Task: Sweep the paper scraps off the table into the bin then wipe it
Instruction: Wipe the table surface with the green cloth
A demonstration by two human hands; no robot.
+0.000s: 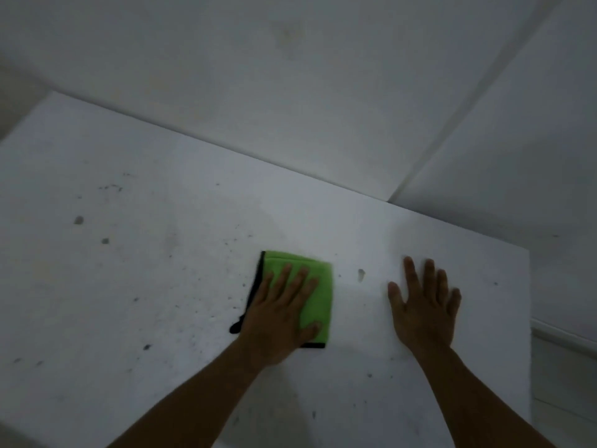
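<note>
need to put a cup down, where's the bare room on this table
Bare table lies left of the green cloth and between the hands' far side and the wall. It is crowded only around the left hand and right hand.

wall: white, plain, behind far edge, faint stain high up | second wall: white, meets first at corner seam | floor: pale, possibly tiled, lower right
</note>
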